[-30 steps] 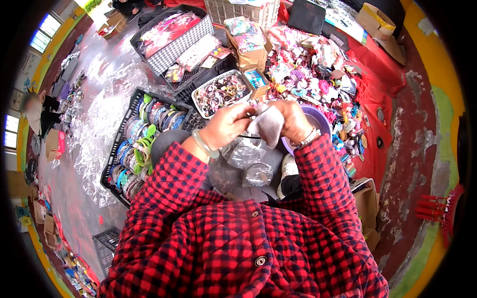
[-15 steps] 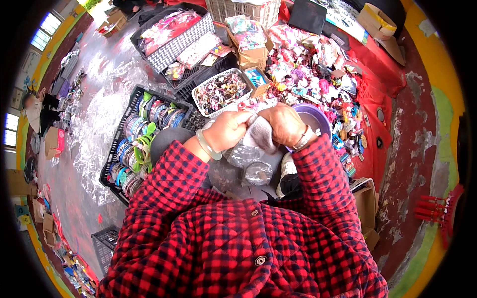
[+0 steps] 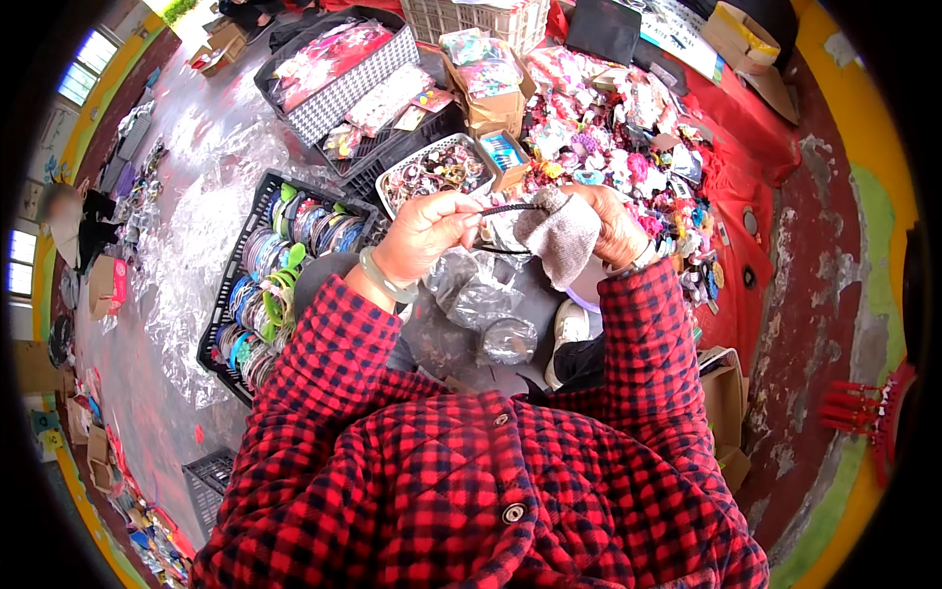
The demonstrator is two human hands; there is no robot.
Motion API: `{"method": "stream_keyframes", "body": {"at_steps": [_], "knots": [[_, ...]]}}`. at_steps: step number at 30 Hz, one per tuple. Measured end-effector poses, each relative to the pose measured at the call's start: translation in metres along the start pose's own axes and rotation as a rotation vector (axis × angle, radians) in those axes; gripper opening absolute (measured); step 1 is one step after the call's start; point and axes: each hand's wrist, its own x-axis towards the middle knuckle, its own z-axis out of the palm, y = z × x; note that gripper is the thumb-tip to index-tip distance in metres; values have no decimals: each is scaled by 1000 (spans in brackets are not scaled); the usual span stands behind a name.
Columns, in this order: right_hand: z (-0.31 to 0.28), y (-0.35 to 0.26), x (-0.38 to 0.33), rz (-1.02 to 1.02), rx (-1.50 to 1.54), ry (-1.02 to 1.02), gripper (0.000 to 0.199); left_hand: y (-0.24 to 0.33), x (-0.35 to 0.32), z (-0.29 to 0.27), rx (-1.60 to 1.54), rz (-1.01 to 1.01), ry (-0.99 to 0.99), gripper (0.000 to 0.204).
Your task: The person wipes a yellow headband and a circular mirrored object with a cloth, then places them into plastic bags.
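My left hand [image 3: 427,236] pinches one side of a thin black hair band [image 3: 512,208], which forms a loop in the air above my lap. At the other side of the loop, my right hand [image 3: 610,224] is closed on a grey cloth [image 3: 564,240] that is folded over the band and hangs down. The cloth hides part of the loop and some of my right fingers. Just beneath my hands lie crumpled clear plastic bags [image 3: 486,299]. A purple basin [image 3: 586,293] shows only a piece of its rim below the right hand.
A black crate [image 3: 235,304] of colourful hair bands stands at my left. Ahead are a white basket [image 3: 432,172] of small bands, a small cardboard box [image 3: 505,157] and a black crate [image 3: 392,147]. A pile of hair accessories [image 3: 628,128] covers red cloth [image 3: 736,147] to the right.
My hands have moved apart, left hand leftward and right hand rightward. The black loop now shows between them. The cloth has shifted right with my right hand, covering more of the basin.
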Motion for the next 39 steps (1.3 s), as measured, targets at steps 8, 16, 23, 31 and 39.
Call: {"method": "stream_keyframes", "body": {"at_steps": [8, 16, 23, 31, 39], "knots": [[37, -5, 10, -107, -694, -136, 17, -13, 2, 17, 627, 331, -53, 15], [-6, -2, 3, 191, -212, -49, 26, 7, -1, -4, 84, -4, -25, 11], [5, -18, -11, 123, 917, -50, 45, 4, -5, -15, -178, -30, -92, 17], [3, 1, 0, -105, 319, -154, 27, 21, 3, 0, 192, 104, -197, 22], [28, -5, 13, -150, -403, -179, 24, -9, 5, 15, 248, 13, -187, 10]]}}
